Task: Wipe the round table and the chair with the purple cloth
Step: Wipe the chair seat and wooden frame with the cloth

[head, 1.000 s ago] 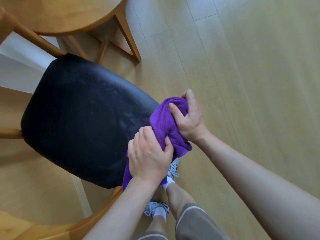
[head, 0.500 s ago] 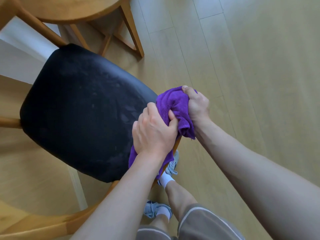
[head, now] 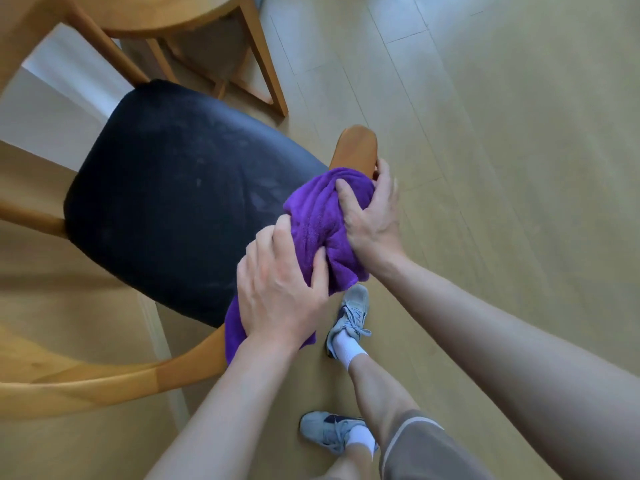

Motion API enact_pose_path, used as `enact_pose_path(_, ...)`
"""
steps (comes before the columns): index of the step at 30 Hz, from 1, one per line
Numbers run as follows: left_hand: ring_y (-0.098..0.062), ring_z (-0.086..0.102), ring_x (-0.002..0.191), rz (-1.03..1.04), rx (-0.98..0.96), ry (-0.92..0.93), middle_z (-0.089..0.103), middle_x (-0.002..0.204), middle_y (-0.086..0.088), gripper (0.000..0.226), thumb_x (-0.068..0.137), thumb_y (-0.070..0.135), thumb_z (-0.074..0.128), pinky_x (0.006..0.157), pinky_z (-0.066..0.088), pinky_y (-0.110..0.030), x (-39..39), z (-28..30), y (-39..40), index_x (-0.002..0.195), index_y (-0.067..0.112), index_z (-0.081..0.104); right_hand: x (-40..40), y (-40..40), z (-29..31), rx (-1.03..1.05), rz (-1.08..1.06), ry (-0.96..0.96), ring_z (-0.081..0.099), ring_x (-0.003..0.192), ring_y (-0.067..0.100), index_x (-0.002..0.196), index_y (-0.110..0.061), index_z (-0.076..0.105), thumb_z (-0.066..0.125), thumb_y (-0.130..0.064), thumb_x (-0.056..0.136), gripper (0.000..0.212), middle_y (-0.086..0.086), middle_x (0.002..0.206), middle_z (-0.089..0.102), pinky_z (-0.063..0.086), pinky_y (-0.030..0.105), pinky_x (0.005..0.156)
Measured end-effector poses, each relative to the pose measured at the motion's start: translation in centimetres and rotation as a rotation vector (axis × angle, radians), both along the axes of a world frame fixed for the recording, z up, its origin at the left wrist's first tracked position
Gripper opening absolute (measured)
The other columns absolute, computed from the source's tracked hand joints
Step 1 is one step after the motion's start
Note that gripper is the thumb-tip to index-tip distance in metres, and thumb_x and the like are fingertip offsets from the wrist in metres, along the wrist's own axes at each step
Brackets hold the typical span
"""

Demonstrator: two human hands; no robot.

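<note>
The purple cloth (head: 317, 216) is wrapped over the curved wooden armrest (head: 356, 147) of the chair, beside its black padded seat (head: 173, 188). My left hand (head: 280, 289) grips the cloth's lower part around the rail. My right hand (head: 372, 209) grips the upper part, thumb pressed into the fabric, just below the rail's bare rounded end. The round wooden table (head: 166, 15) shows only its edge and legs at the top left.
The chair's wooden back rail (head: 86, 379) curves across the lower left. My legs and grey sneakers (head: 346, 320) stand right of the chair on the pale wood floor (head: 502, 150). A table leg (head: 266, 64) stands close behind the seat.
Both hands have slid with the cloth along the armrest, and the rail's rounded end now shows above the cloth. The camera view has shifted so the chair sits further right.
</note>
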State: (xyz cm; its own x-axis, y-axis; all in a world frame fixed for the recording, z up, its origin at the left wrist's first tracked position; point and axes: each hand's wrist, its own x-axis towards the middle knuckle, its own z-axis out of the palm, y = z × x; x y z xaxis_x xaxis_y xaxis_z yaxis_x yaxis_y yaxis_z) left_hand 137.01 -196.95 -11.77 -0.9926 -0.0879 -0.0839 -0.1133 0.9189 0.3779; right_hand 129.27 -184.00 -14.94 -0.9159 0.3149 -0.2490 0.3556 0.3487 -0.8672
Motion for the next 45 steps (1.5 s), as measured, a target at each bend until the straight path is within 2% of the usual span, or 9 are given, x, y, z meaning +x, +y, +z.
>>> enact_pose_path(3,-0.038,0.056,0.118,-0.03,-0.061,0.016,0.057,0.131,-0.018,0.062,0.096,0.043,0.051,0.1,0.047,-0.055,3.3,0.0,-2.3,0.142,0.003,0.047,4.1,-1.7,0.0,0.09,0.092,0.022,0.015,0.154,0.015,0.162,-0.011,0.011,0.059,-0.05,0.094,0.092,0.008,0.167,0.018,0.017,0.036,0.125)
enact_pose_path(7,-0.042,0.05,0.126,-0.128,-0.115,0.037,0.051,0.138,-0.022,0.075,0.09,0.051,0.053,0.108,0.042,-0.058,6.2,-0.1,-5.2,0.145,0.002,0.039,5.6,-2.4,0.3,0.43,0.212,0.091,0.003,0.158,0.02,0.163,-0.012,0.002,0.053,-0.066,0.084,0.108,0.008,0.171,-0.003,0.005,0.05,0.125)
enact_pose_path(14,-0.043,0.057,0.122,-0.189,-0.169,-0.011,0.053,0.142,-0.024,0.089,0.084,0.063,0.055,0.097,0.05,-0.055,4.1,-0.3,-5.0,0.143,-0.001,0.04,1.1,-1.4,0.6,0.526,0.306,0.081,-0.003,0.158,0.026,0.163,-0.016,0.002,0.057,-0.064,0.077,0.114,0.009,0.171,-0.003,0.001,0.056,0.125)
enact_pose_path(21,-0.039,0.06,0.114,-0.138,-0.106,0.068,0.055,0.14,-0.021,0.091,0.078,0.065,0.06,0.092,0.052,-0.052,0.3,-1.1,-1.5,0.138,-0.001,0.042,-3.1,0.6,0.7,0.555,0.39,0.104,0.007,0.157,0.027,0.16,-0.01,0.022,0.05,-0.061,0.079,0.1,0.008,0.17,0.012,0.001,0.053,0.126)
enact_pose_path(25,-0.035,0.057,0.106,-0.107,-0.098,0.103,0.057,0.124,-0.016,0.088,0.076,0.064,0.068,0.09,0.05,-0.051,-2.4,-1.9,1.0,0.133,0.003,0.043,-6.6,2.4,1.0,0.49,0.405,0.17,0.046,0.129,0.029,0.14,-0.011,0.052,0.055,-0.053,0.08,0.074,0.007,0.137,0.05,0.036,0.048,0.112)
enact_pose_path(28,-0.032,0.054,0.092,-0.046,-0.067,0.069,0.056,0.106,-0.011,0.083,0.072,0.064,0.07,0.082,0.05,-0.049,-5.0,-1.8,3.0,0.124,0.005,0.045,-9.1,3.5,1.0,0.426,0.433,0.175,0.053,0.105,0.027,0.109,-0.012,0.063,0.055,-0.045,0.083,0.043,0.003,0.11,0.053,0.048,0.044,0.089)
enact_pose_path(36,-0.025,0.057,0.078,0.068,0.074,-0.061,0.052,0.086,0.002,0.075,0.058,0.075,0.069,0.07,0.049,-0.042,-10.8,-1.0,5.5,0.098,0.017,0.044,-13.9,4.6,0.9,0.345,0.597,0.007,0.047,0.073,0.024,0.08,-0.004,0.058,0.048,-0.038,0.09,0.037,0.006,0.081,0.05,0.04,0.037,0.069)
enact_pose_path(42,-0.022,0.063,0.084,0.167,0.197,-0.209,0.057,0.089,0.009,0.084,0.049,0.086,0.07,0.076,0.051,-0.043,-12.6,-0.6,5.9,0.099,0.024,0.044,-14.5,4.2,0.8,0.106,0.376,-0.27,0.028,0.056,0.015,0.059,-0.016,0.034,0.062,-0.023,0.092,0.044,-0.008,0.054,0.031,0.029,0.03,0.053)
enact_pose_path(45,-0.019,0.064,0.081,0.187,0.231,-0.241,0.059,0.087,0.012,0.084,0.048,0.088,0.07,0.074,0.053,-0.042,-13.2,-0.6,5.7,0.099,0.027,0.044,-14.9,4.1,0.8,-0.03,0.271,-0.423,0.033,0.055,0.013,0.058,-0.02,0.039,0.061,-0.021,0.089,0.037,-0.011,0.052,0.036,0.031,0.025,0.05)
